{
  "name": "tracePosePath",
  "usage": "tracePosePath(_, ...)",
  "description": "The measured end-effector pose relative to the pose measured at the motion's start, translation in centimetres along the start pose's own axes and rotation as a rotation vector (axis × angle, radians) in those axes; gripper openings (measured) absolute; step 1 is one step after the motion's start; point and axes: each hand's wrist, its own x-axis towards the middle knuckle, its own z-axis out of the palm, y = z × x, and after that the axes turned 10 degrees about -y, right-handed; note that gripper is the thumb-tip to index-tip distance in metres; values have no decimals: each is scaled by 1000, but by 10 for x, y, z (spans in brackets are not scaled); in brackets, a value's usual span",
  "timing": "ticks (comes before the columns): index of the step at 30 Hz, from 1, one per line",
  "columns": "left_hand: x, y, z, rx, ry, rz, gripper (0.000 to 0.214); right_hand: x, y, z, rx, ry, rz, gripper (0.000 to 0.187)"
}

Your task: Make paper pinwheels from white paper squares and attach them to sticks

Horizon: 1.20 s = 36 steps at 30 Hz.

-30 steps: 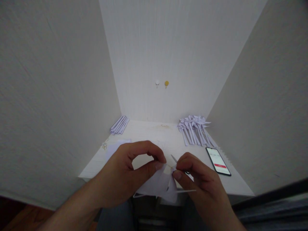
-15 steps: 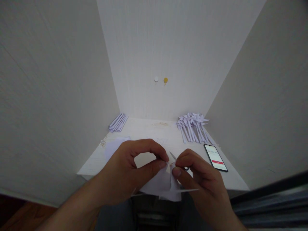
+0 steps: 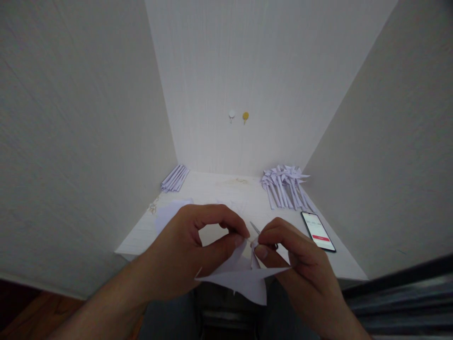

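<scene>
Both my hands meet over the near edge of a small white table point(image 3: 212, 189), pinching a piece of white paper point(image 3: 244, 278). My left hand point(image 3: 191, 255) grips it between thumb and forefinger, fingers curled. My right hand point(image 3: 293, 257) pinches the same paper from the right. The paper's lower part spreads out flat below my fingers. A thin grey point point(image 3: 255, 227) shows just behind my fingertips; I cannot tell what it belongs to.
A pile of finished paper pinwheels point(image 3: 285, 186) lies at the back right. A bundle of paper sticks point(image 3: 175, 178) lies at the back left. A phone point(image 3: 317, 231) with a lit screen rests right of my hand. White walls close in on three sides, with two pins point(image 3: 238, 115).
The paper has opened out and now spreads flatter and lower beneath my fingers. Both hands keep their pinch in nearly the same place.
</scene>
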Motion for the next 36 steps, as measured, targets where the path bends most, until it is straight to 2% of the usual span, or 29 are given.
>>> tracePosePath(9, 3, 0, 1, -21, 41, 58, 7, -1, -2, 3, -66, 22, 6, 16)
tracePosePath(15, 3, 1, 3, 37, 94, 69, 9, 2, -2, 6, -116, 114, -47, 16)
tracePosePath(22, 4, 1, 3, -2, 71, 58, 7, 1, -3, 5, -99, 15, -23, 16)
tracePosePath(28, 5, -3, 2, 40, 89, 90, 9, 3, -2, 7, -148, 116, -42, 15)
tracePosePath(33, 4, -3, 2, 13, 76, 75, 8, 4, -4, 5, -118, 32, -35, 17)
tracePosePath(36, 3, -2, 2, 22, 73, 92, 9, 3, -4, 3, -123, 29, -50, 17)
